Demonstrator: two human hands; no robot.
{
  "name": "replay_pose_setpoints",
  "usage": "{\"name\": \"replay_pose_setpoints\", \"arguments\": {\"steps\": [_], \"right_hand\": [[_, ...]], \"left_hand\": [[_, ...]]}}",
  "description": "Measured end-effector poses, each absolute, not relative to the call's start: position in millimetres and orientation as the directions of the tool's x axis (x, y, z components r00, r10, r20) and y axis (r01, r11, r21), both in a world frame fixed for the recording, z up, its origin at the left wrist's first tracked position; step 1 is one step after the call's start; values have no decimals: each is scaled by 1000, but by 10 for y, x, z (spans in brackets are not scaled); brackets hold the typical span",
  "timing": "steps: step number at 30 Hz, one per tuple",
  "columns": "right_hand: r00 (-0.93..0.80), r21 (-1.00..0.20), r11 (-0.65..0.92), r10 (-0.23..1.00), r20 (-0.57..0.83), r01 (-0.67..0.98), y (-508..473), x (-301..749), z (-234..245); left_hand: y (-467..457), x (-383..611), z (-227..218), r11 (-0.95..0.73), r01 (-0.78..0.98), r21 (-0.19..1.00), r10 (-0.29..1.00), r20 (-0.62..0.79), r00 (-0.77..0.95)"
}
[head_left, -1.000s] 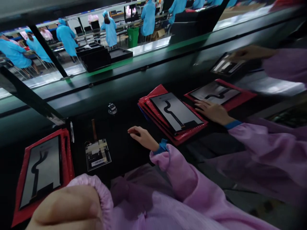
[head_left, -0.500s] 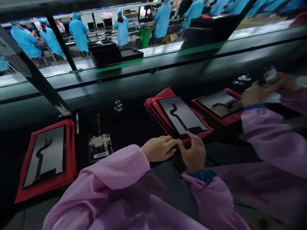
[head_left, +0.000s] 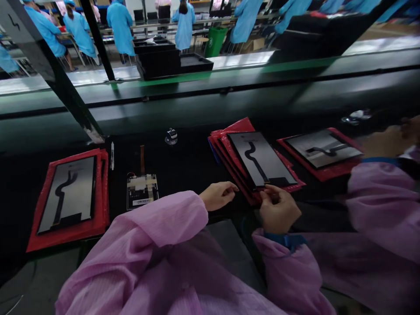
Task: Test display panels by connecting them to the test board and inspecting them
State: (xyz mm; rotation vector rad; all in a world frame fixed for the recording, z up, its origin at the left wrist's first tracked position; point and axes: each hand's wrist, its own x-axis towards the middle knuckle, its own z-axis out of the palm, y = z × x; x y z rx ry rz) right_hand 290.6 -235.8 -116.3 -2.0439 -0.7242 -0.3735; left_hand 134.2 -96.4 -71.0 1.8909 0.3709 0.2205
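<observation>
A dark display panel (head_left: 262, 158) with a black flex trace lies on top of a stack of red bags (head_left: 229, 139) in the middle of the black bench. My right hand (head_left: 278, 209) pinches the near corner of that panel, fingers closed on its edge. My left hand (head_left: 218, 195) hovers just left of the stack, its fingers loosely curled with nothing visible in them. Both arms wear pink sleeves.
At the left lies a second panel on a red tray (head_left: 70, 194), with a pen (head_left: 112, 155) and a small circuit module (head_left: 142, 191) beside it. A metal clip (head_left: 171, 136) sits further back. A co-worker's blurred hand (head_left: 390, 140) is beside another panel (head_left: 323, 148). Black trays (head_left: 173, 61) ride the conveyor.
My left hand has let go of the stack's near edge and drawn slightly left. My right hand stays pinched on the panel. The view has shifted, and the co-worker's hand moved right.
</observation>
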Motion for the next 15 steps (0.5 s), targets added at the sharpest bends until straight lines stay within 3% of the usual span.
{"name": "replay_pose_setpoints", "arguments": {"steps": [7, 11, 15], "right_hand": [[793, -704, -382, 401, 458, 599, -2353, 2653, -1014], [677, -597, -335, 480, 558, 729, -2329, 2444, -958], [687, -471, -501, 498, 529, 726, -2309, 2394, -1080]], "left_hand": [[-945, 1356, -708, -275, 173, 946, 371, -61, 927], [-924, 1357, -700, -266, 186, 946, 369, -79, 926], [-899, 1358, -702, -249, 184, 951, 361, -85, 929]]}}
